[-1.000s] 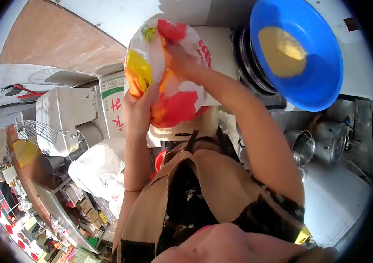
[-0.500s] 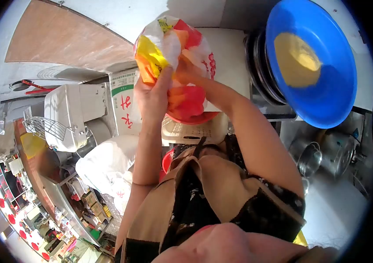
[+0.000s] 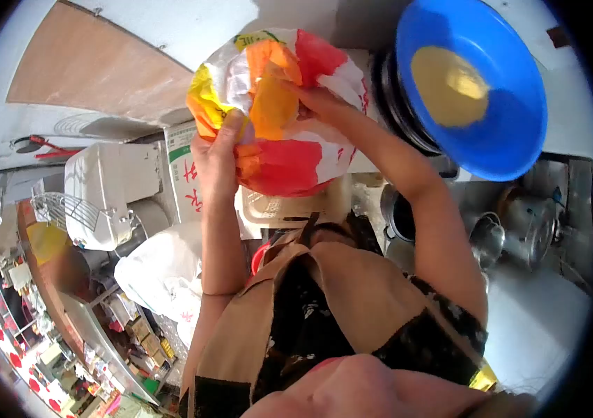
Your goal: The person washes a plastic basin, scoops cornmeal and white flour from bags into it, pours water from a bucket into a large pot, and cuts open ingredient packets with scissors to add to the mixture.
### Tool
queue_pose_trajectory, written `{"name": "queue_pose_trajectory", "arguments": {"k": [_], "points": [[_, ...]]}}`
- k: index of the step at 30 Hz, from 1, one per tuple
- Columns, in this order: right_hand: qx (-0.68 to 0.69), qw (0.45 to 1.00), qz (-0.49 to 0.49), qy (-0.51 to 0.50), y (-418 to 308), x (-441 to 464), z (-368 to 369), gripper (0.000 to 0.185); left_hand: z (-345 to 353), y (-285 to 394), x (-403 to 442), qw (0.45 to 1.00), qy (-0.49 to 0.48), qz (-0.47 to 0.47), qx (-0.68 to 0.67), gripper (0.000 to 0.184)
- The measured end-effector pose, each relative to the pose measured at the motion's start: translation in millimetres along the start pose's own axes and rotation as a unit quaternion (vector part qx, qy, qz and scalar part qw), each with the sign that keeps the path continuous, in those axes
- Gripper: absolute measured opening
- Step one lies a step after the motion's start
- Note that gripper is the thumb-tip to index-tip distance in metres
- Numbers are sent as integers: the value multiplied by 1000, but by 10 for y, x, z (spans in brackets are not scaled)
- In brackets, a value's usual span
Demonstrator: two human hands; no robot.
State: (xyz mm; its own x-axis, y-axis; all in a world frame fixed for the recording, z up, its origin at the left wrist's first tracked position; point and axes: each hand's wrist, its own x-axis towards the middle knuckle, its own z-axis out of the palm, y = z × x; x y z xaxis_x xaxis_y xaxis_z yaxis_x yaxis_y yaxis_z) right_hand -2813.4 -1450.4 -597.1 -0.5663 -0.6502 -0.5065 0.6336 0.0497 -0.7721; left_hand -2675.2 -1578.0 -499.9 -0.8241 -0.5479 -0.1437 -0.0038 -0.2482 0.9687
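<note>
A white plastic bag (image 3: pixel 289 166) with red, orange and yellow print is held up before me, spread wide. My left hand (image 3: pixel 216 157) grips its left side, thumb on top and fingers hidden behind the plastic. My right hand (image 3: pixel 321 104) is at the middle right of the bag, fingers curled at a fold; the fingertips are partly hidden. Below the bag stands a beige plastic basket (image 3: pixel 296 209), its upper part covered by the bag.
To the right, a big blue basin (image 3: pixel 512 132) with yellow powder (image 3: pixel 443 87) rests by several stacked dark trays (image 3: pixel 397 97). A white carton (image 3: pixel 185 174), a white bag (image 3: pixel 160 268) and a wire rack (image 3: pixel 66 209) are on the left. Metal pots (image 3: pixel 526 233) stand lower right.
The plastic bag has been spread wider, and my hands have moved apart. The red rim seen under the bag is now mostly covered. The view has shifted slightly.
</note>
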Motion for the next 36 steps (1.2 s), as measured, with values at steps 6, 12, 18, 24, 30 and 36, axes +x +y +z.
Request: {"name": "queue_pose_trajectory", "arguments": {"k": [6,12,18,24,30,36], "points": [[100,994,-19,42,18,-524,-178,38,12,-43,-87,999,-41,-22,-23,22],[155,985,-36,68,-188,-939,-251,31,-5,-124,-72,996,-75,-16,-44,28],[206,964,-116,120,-544,-1605,-237,31,7,-65,-42,993,-87,-9,-76,31],[250,923,-236,174,-910,-2354,-875,28,5,-109,-17,992,-82,2,-100,30],[-98,812,-222,530,-1081,-2388,-1966,45,-91,-167,-24,991,-85,-18,-99,31],[-738,318,-237,546,-847,-2248,-2223,53,-30,-74,-126,992,-68,-17,-101,34]]}}
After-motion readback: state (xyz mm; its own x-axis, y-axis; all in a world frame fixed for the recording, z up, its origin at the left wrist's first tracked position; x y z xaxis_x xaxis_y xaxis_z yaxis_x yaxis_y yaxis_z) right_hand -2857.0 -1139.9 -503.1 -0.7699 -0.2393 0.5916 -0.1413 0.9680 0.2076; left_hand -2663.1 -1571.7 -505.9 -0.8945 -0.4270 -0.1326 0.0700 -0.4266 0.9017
